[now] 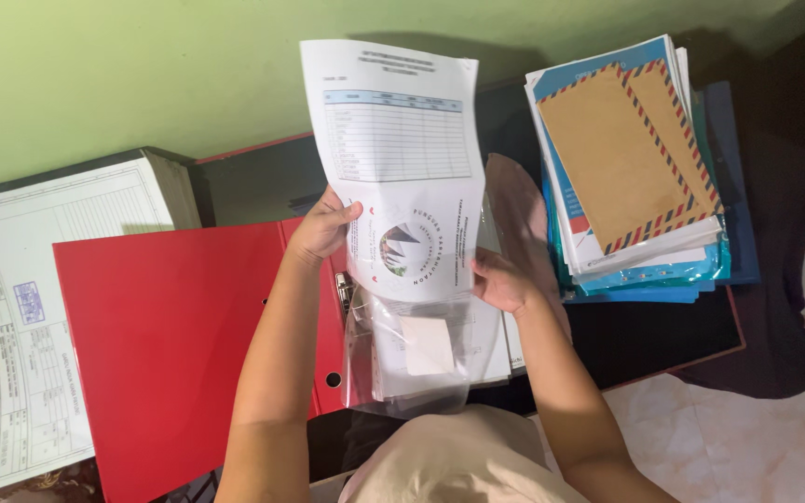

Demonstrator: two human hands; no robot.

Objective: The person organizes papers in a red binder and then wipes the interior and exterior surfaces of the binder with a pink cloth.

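Both forearms are bare, no sleeves, rings or watch; a plain beige cloth garment (463, 461) covers the torso.

Warm, even indoor light is cast from above; soft shadows are thrown behind the raised sheet (393, 168), edges are bent slightly, focus is kept sharp

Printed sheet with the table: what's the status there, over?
Both hands up: left hand and right hand grip the printed sheet by its edges. Clear plastic sleeve hangs below. Open red binder underneath. Nothing blocking.
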